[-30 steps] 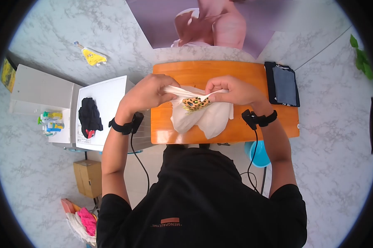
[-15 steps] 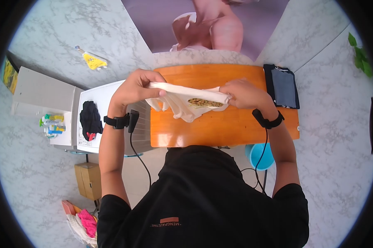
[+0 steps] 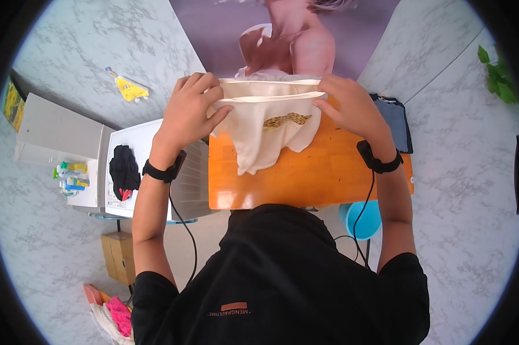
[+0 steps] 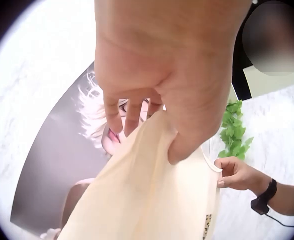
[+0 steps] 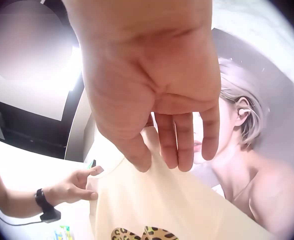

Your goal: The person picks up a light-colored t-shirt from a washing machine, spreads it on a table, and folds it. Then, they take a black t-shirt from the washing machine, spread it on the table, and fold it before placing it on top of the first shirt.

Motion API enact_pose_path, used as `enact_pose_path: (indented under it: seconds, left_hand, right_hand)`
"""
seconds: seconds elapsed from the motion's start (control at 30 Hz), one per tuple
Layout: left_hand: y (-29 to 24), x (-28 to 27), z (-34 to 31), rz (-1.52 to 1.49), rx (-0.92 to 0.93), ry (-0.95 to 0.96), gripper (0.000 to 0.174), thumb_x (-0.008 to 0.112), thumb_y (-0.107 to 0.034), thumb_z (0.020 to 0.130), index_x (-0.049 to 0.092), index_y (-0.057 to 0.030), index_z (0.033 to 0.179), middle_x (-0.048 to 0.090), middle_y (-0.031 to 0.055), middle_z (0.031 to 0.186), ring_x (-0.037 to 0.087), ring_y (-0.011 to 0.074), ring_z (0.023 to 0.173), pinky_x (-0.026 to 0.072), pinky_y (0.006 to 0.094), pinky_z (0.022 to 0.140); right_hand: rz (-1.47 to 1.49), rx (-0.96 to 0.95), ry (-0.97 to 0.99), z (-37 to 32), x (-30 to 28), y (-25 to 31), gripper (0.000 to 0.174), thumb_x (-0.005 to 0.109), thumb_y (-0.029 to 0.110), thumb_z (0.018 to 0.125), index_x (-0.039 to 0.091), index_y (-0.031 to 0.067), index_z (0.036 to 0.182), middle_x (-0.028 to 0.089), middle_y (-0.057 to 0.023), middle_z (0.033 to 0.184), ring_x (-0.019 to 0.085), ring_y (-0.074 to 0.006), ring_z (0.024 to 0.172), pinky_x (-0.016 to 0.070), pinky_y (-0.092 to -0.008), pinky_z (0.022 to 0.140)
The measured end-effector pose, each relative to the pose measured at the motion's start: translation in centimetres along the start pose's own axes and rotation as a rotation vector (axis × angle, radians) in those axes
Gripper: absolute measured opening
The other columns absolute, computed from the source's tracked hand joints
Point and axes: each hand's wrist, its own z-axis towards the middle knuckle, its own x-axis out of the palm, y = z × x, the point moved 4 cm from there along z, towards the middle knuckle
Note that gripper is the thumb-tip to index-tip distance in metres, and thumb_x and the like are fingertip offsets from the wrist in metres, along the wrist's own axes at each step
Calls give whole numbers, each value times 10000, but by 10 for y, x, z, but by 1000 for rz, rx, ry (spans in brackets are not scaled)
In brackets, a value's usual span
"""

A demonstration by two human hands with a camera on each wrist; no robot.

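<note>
A cream garment (image 3: 259, 132) with a leopard-print motif (image 3: 288, 121) is stretched between the two hands above the table, its wide opening facing up and its lower part hanging in folds. At one end of that opening the left hand (image 3: 191, 109) pinches the edge between thumb and fingers. The right hand (image 3: 351, 106) pinches the other end, its thumb on the near side of the cloth. The right wrist view shows the right hand's fingers (image 5: 184, 142) behind the cloth (image 5: 172, 200) and the thumb in front.
Under the garment is an orange wooden table (image 3: 340, 178). Folded dark clothes (image 3: 396, 121) lie at its right end. A black garment (image 3: 124, 169) lies on a white appliance (image 3: 147, 138) to the left. A blue bucket (image 3: 363, 221) stands below the table's right side. Wrist cables hang by both arms.
The bunched garment was lifted off the table, pulled out sideways, and now hangs with its opening spread. Both hands moved farther apart and away from the body.
</note>
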Motion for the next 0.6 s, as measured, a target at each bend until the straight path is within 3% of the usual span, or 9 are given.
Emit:
enact_pose_path:
  seconds: [0.07, 0.13, 0.2, 0.27, 0.33, 0.4, 0.47, 0.57, 0.6]
  left_hand:
    - [5, 4, -3, -373, -109, -167, 170, 805, -76, 881, 644, -46, 925, 653, 86, 1167, 654, 278, 1001, 542, 413, 860]
    - [6, 16, -8, -502, -155, -228, 170, 786, -24, 878, 628, -40, 939, 651, 91, 1157, 661, 286, 1028, 551, 396, 861]
    - [9, 26, -14, -635, -204, -280, 184, 767, 29, 875, 612, -35, 952, 648, 95, 1146, 667, 294, 1054, 559, 378, 862]
    - [14, 45, -21, -825, -441, -68, 188, 727, 59, 886, 567, -36, 914, 656, 97, 1178, 674, 242, 1003, 544, 322, 818]
    - [1, 49, -22, -936, -373, -92, 201, 716, 62, 883, 544, -41, 891, 665, 88, 1197, 662, 216, 1004, 526, 307, 812]
    - [-17, 59, -24, -1096, -296, -84, 231, 680, 66, 871, 484, -50, 834, 680, 63, 1211, 618, 149, 992, 483, 281, 797]
    - [-39, 74, -22, -1167, -281, -40, 226, 677, 65, 864, 484, -47, 829, 680, 61, 1207, 613, 146, 983, 478, 283, 800]
    - [-67, 94, -14, -1278, -328, -3, 170, 669, 40, 862, 518, -37, 850, 661, 46, 1138, 599, 134, 968, 482, 298, 809]
    - [-75, 102, -13, -1323, -391, 76, 136, 668, 23, 873, 545, -35, 874, 643, 34, 1120, 599, 134, 968, 486, 301, 812]
  right_hand:
    - [72, 52, -37, 0, -4, 1, 194, 733, 158, 925, 639, 22, 1027, 645, -150, 925, 634, -378, 858, 496, -459, 746]
    - [166, 57, -103, -3, -6, 1, 188, 736, 79, 925, 622, -21, 1037, 647, -167, 955, 630, -368, 875, 522, -398, 795]
    - [211, 92, -123, -6, -1, 1, 172, 719, 71, 917, 618, -5, 1032, 640, -169, 950, 622, -383, 860, 511, -427, 772]
    - [257, 132, -138, -8, 6, -3, 158, 702, 64, 909, 613, 11, 1028, 634, -171, 944, 614, -399, 844, 500, -456, 749]
    - [215, 144, -85, -10, 16, -11, 157, 701, 22, 922, 613, -22, 1045, 639, -175, 946, 650, -334, 881, 531, -407, 777]
    - [201, 140, -81, -6, 39, -32, 171, 697, 20, 920, 627, -7, 1074, 639, -170, 987, 647, -325, 874, 535, -394, 775]
    - [184, 132, -78, -12, 56, -35, 193, 693, 17, 917, 641, 8, 1103, 640, -164, 1029, 643, -315, 866, 540, -381, 772]
    - [-93, -88, -194, -15, 62, 6, 328, 688, 19, 910, 653, 50, 1235, 633, -114, 1162, 641, -237, 851, 539, -336, 745]
    - [328, 83, -3, -15, 62, 21, 414, 694, 21, 907, 626, 61, 1314, 617, -96, 1204, 634, -192, 845, 534, -317, 732]
